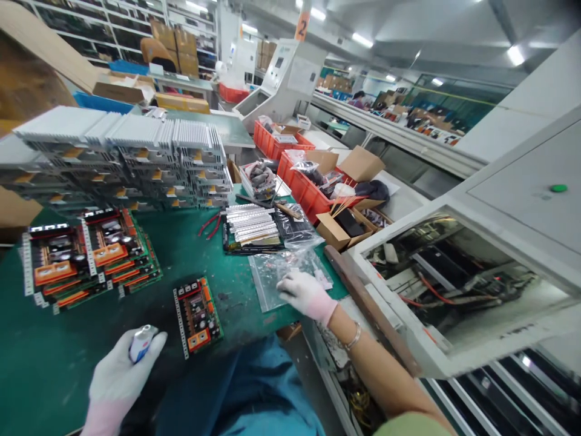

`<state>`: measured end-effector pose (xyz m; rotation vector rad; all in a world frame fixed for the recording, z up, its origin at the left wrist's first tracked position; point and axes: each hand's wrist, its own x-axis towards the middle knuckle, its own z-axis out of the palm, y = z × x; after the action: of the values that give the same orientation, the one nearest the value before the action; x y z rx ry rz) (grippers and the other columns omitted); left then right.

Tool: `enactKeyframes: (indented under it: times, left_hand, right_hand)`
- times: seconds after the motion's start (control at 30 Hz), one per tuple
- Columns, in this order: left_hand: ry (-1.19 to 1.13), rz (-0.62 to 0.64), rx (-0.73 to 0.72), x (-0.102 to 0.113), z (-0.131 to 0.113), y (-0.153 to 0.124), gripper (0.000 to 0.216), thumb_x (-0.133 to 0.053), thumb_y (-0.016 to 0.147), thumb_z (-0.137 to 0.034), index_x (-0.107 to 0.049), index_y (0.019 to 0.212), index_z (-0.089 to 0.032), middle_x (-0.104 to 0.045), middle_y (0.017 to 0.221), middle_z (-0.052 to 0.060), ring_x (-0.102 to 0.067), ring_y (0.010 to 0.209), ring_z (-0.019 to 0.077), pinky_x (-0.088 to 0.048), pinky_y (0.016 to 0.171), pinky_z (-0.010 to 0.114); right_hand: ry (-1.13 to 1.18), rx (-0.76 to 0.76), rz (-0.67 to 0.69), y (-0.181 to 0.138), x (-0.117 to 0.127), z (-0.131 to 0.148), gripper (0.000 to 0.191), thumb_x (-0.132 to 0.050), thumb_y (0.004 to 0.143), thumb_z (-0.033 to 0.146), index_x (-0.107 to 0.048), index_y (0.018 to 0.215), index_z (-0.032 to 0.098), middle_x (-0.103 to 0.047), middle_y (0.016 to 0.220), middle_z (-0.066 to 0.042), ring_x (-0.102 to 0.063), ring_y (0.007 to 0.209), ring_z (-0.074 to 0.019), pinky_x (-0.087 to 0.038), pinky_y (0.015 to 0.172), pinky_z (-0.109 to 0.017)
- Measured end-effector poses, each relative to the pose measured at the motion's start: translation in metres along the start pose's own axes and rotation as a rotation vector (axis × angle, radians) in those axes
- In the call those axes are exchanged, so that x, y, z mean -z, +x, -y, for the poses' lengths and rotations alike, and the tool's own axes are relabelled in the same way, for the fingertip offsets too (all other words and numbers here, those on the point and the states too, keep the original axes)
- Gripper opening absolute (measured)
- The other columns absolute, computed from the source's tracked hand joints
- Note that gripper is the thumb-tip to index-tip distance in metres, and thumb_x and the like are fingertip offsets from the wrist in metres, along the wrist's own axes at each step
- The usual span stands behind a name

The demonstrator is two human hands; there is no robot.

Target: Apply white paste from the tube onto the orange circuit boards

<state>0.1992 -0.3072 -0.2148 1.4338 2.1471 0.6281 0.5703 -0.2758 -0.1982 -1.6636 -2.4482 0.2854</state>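
Left hand point(118, 378), gloved, wrapped around small tube point(141, 343), cap end poking above fingers. Single circuit board point(198, 315) just right of that grip, flat on green mat point(54, 357). Right hand point(305, 292) flat on clear plastic bag point(284, 272), fingers spread, gripping nothing. Tube probably light, slick; take by barrel. Board stiff, fragile; take by edges. Tube label unreadable, bag contents unclear, left wrist cut off.

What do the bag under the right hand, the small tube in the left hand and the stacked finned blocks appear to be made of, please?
Bag under the right hand: thin clear plastic film, glossy and wrinkled, the green mat showing through.
Tube in the left hand: probably plastic, white with a blue printed label.
Finned blocks: likely aluminium, matte silver-grey with straight thin fins.
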Motion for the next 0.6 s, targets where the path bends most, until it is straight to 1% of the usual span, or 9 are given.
enactKeyframes:
  times: [0.1, 0.2, 0.27, 0.3, 0.37, 0.43, 0.47, 0.53, 0.6]
  left_hand:
    - [0.017, 0.006, -0.012, 0.002, -0.002, -0.002, 0.035, -0.055, 0.071, -0.055, -0.064, 0.085, -0.023, -0.072, 0.084, 0.003, -0.067, 0.078, 0.0229, -0.051, 0.069, 0.029]
    - [0.017, 0.004, -0.042, 0.003, -0.003, -0.002, 0.038, -0.056, 0.068, -0.056, -0.063, 0.084, -0.022, -0.072, 0.084, 0.004, -0.067, 0.076, 0.0230, -0.051, 0.066, 0.028]
    - [0.018, 0.005, -0.053, 0.003, -0.003, -0.001, 0.039, -0.056, 0.067, -0.055, -0.064, 0.085, -0.022, -0.072, 0.085, 0.004, -0.068, 0.077, 0.0229, -0.051, 0.066, 0.028]
    - [0.020, 0.005, -0.053, 0.003, -0.003, -0.001, 0.038, -0.056, 0.068, -0.055, -0.064, 0.085, -0.022, -0.072, 0.084, 0.004, -0.068, 0.077, 0.0228, -0.052, 0.066, 0.028]
    - [0.028, 0.001, -0.058, 0.003, -0.003, 0.000, 0.037, -0.056, 0.068, -0.054, -0.064, 0.084, -0.022, -0.072, 0.082, 0.004, -0.068, 0.076, 0.0225, -0.052, 0.064, 0.027]
    - [0.026, -0.012, -0.085, 0.002, -0.002, 0.000, 0.037, -0.056, 0.067, -0.054, -0.064, 0.083, -0.022, -0.072, 0.079, 0.004, -0.069, 0.072, 0.0221, -0.052, 0.061, 0.026]
    - [0.022, -0.019, -0.106, 0.001, 0.000, 0.000, 0.036, -0.057, 0.068, -0.055, -0.064, 0.082, -0.022, -0.072, 0.078, 0.003, -0.069, 0.071, 0.0219, -0.052, 0.060, 0.026]
    - [0.018, -0.036, -0.145, 0.000, 0.003, 0.001, 0.035, -0.058, 0.068, -0.054, -0.064, 0.081, -0.022, -0.072, 0.076, 0.003, -0.069, 0.068, 0.0220, -0.052, 0.058, 0.026]
    - [0.017, -0.050, -0.159, -0.001, 0.005, 0.001, 0.035, -0.059, 0.069, -0.054, -0.064, 0.082, -0.022, -0.073, 0.077, 0.003, -0.069, 0.069, 0.0227, -0.052, 0.057, 0.026]
  right_hand:
    - [0.013, 0.034, 0.017, 0.003, -0.011, 0.016, 0.015, -0.061, 0.089, 0.030, -0.068, 0.099, 0.022, -0.066, 0.094, -0.004, -0.061, 0.091, -0.0176, -0.043, 0.079, -0.028]
    - [0.007, 0.039, 0.008, 0.009, -0.017, 0.024, 0.014, -0.058, 0.091, 0.029, -0.068, 0.099, 0.022, -0.066, 0.096, -0.005, -0.060, 0.092, -0.0180, -0.043, 0.080, -0.029]
    - [0.019, 0.077, -0.011, 0.011, -0.022, 0.028, 0.016, -0.060, 0.089, 0.033, -0.067, 0.100, 0.022, -0.066, 0.104, -0.006, -0.059, 0.097, -0.0197, -0.043, 0.083, -0.031]
    - [0.032, 0.103, -0.022, 0.011, -0.025, 0.030, 0.021, -0.064, 0.087, 0.037, -0.067, 0.102, 0.022, -0.066, 0.109, -0.006, -0.058, 0.102, -0.0211, -0.043, 0.085, -0.033]
    - [0.054, 0.145, -0.037, 0.007, -0.030, 0.031, 0.041, -0.072, 0.077, 0.048, -0.065, 0.109, 0.023, -0.062, 0.121, -0.008, -0.054, 0.111, -0.0249, -0.042, 0.090, -0.038]
    - [0.049, 0.134, -0.039, 0.000, -0.034, 0.029, 0.063, -0.078, 0.066, 0.056, -0.061, 0.117, 0.022, -0.058, 0.128, -0.011, -0.049, 0.119, -0.0293, -0.040, 0.095, -0.043]
    - [0.035, 0.106, -0.039, -0.004, -0.035, 0.026, 0.069, -0.079, 0.064, 0.057, -0.060, 0.120, 0.022, -0.057, 0.130, -0.012, -0.048, 0.121, -0.0311, -0.039, 0.097, -0.045]
    - [-0.006, 0.040, -0.036, -0.012, -0.035, 0.019, 0.068, -0.078, 0.067, 0.055, -0.059, 0.122, 0.021, -0.056, 0.132, -0.013, -0.048, 0.122, -0.0323, -0.039, 0.097, -0.046]
    - [-0.046, 0.011, -0.013, -0.017, -0.035, 0.011, 0.057, -0.074, 0.073, 0.052, -0.061, 0.120, 0.021, -0.058, 0.131, -0.012, -0.052, 0.118, -0.0312, -0.042, 0.094, -0.045]
